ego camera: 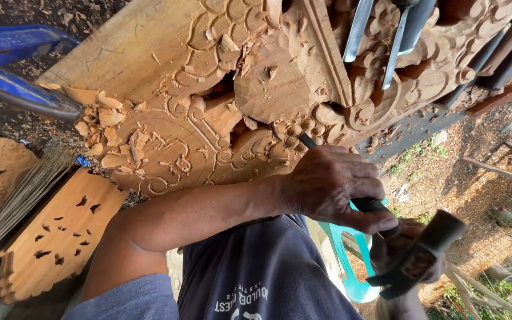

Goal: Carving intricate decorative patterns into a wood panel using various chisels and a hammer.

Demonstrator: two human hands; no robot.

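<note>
A large carved wooden panel (167, 71) with floral scrollwork fills the upper view, strewn with loose wood chips (108, 130). My left hand (333, 186) is wrapped around a dark-handled chisel (309, 142), whose tip rests on the carving near the panel's lower edge. My right hand (398, 249) sits just below and to the right, gripping a dark mallet (422, 252) close to the chisel's butt end.
Several more chisels (380, 35) lie on the panel at top right. A pierced carved wooden piece (60, 234) and a bundle of thin sticks (22, 198) lie at left, with a blue object (13, 65) at top left. A turquoise plastic chair (345, 255) stands below.
</note>
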